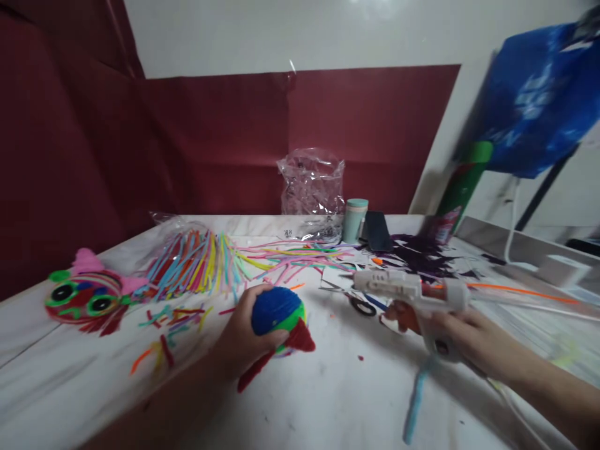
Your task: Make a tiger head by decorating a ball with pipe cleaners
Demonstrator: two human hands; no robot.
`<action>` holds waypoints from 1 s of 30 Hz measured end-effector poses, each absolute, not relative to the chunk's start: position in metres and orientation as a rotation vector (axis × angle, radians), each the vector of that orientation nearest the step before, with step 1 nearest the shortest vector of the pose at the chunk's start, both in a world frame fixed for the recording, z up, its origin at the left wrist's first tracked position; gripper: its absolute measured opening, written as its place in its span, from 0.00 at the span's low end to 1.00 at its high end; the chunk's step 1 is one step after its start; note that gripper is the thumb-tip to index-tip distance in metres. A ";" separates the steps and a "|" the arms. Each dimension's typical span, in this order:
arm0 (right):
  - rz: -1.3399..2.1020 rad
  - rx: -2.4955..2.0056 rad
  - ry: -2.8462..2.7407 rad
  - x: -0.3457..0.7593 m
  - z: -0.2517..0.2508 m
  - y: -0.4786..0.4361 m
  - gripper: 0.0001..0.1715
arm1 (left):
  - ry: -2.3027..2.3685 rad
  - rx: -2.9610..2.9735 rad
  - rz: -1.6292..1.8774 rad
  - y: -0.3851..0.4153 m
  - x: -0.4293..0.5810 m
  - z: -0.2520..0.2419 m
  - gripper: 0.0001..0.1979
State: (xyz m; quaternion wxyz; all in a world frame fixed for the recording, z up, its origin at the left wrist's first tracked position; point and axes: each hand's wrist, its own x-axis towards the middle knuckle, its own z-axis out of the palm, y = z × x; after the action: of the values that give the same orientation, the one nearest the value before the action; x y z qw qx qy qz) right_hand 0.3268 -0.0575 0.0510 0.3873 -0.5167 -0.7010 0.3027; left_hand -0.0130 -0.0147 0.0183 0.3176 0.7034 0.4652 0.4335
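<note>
My left hand point(244, 331) is closed around a round craft piece point(277, 312), which has a blue top, a green band and red fin-like parts. My right hand point(462, 334) grips a white hot glue gun point(398, 284) by its handle, its nozzle pointing left toward the craft piece but apart from it. Below the gun, a light blue pipe cleaner point(413, 409) shows; whether my right hand also holds it I cannot tell. Scissors point(362, 305) with dark handles lie behind the gun. At the left sits a finished-looking fish figure point(87, 290) with big eyes and pink fins.
A bundle of coloured pipe cleaners point(192, 262) lies at the back left, with cut pieces point(175, 319) before it. Behind stand a clear plastic bag point(312, 187), a pale green cup point(355, 220) and a phone point(377, 231). Dark purple scraps point(417, 253) are at right.
</note>
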 end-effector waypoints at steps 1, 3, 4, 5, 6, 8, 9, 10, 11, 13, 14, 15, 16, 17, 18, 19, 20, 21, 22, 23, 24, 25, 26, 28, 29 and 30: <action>0.853 -1.260 -1.835 0.316 0.051 -0.060 0.23 | 1.207 1.851 1.141 -0.015 -0.014 0.018 0.33; 0.979 -1.199 -1.912 0.298 0.049 -0.063 0.24 | 1.177 1.844 1.130 -0.014 -0.015 0.018 0.34; 1.020 -1.183 -1.934 0.291 0.047 -0.063 0.24 | 1.165 1.846 1.112 -0.014 -0.016 0.018 0.34; 1.054 -1.177 -1.949 0.286 0.045 -0.063 0.24 | 1.153 1.856 1.093 -0.014 -0.017 0.019 0.34; 1.079 -1.176 -1.962 0.282 0.043 -0.062 0.25 | 1.146 1.874 1.074 -0.013 -0.017 0.019 0.35; 1.107 -1.166 -1.988 0.279 0.040 -0.060 0.27 | 1.142 1.933 1.051 -0.012 -0.018 0.020 0.36; 1.109 -1.158 -2.002 0.280 0.039 -0.060 0.28 | 1.139 1.965 1.046 -0.011 -0.018 0.020 0.36; 1.109 -1.150 -2.021 0.281 0.039 -0.059 0.29 | 1.137 1.991 1.045 -0.011 -0.018 0.020 0.37; 1.110 -1.146 -2.040 0.282 0.039 -0.059 0.30 | 1.136 2.012 1.046 -0.011 -0.018 0.019 0.37; 1.134 -1.164 -2.060 0.286 0.040 -0.060 0.29 | 1.119 2.054 1.043 -0.010 -0.018 0.018 0.38; 1.155 -1.184 -2.057 0.288 0.041 -0.061 0.29 | 1.107 2.080 1.042 -0.010 -0.018 0.018 0.38; 1.176 -1.206 -2.050 0.290 0.041 -0.063 0.28 | 1.095 2.109 1.047 -0.010 -0.018 0.017 0.38; 1.192 -1.228 -2.036 0.291 0.042 -0.064 0.27 | 1.081 2.142 1.053 -0.010 -0.018 0.016 0.39; 1.200 -1.244 -2.023 0.292 0.042 -0.065 0.27 | 1.061 2.183 1.059 -0.011 -0.018 0.016 0.39; 1.203 -1.259 -2.011 0.293 0.042 -0.067 0.27 | 1.039 2.227 1.068 -0.011 -0.018 0.015 0.40; 1.206 -1.274 -2.003 0.294 0.042 -0.068 0.27 | 1.020 2.274 1.073 -0.011 -0.018 0.014 0.41; 1.208 -1.288 -1.991 0.294 0.043 -0.070 0.26 | 0.997 2.324 1.072 -0.011 -0.018 0.013 0.41; 1.210 -1.298 -1.974 0.294 0.043 -0.071 0.26 | 0.979 2.368 1.069 -0.011 -0.017 0.012 0.42; 1.210 -1.302 -1.959 0.294 0.043 -0.073 0.26 | 0.965 2.406 1.065 -0.011 -0.017 0.012 0.43; 1.206 -1.306 -1.952 0.294 0.044 -0.074 0.26 | 0.956 2.433 1.062 -0.011 -0.017 0.011 0.43; 1.202 -1.313 -1.953 0.294 0.045 -0.075 0.26 | 0.951 2.449 1.062 -0.011 -0.017 0.011 0.43; 1.192 -1.322 -1.967 0.294 0.046 -0.076 0.26 | 0.950 2.458 1.065 -0.012 -0.017 0.011 0.44; 1.175 -1.333 -1.989 0.294 0.046 -0.076 0.26 | 0.950 2.463 1.069 -0.012 -0.017 0.011 0.44; 1.134 -1.364 -2.037 0.294 0.047 -0.077 0.25 | 0.956 2.469 1.069 -0.012 -0.016 0.011 0.44; 1.114 -1.376 -2.050 0.294 0.047 -0.077 0.24 | 0.958 2.471 1.069 -0.012 -0.016 0.011 0.44; 1.092 -1.383 -2.057 0.295 0.046 -0.076 0.23 | 0.958 2.471 1.070 -0.012 -0.016 0.012 0.44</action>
State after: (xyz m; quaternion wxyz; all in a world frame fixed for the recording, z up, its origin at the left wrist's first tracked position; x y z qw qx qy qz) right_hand 0.2948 -0.0764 0.0463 0.2149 -0.4987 -0.7417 0.3937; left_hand -0.0163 -0.0119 0.0116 0.1412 0.8560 0.3319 0.3704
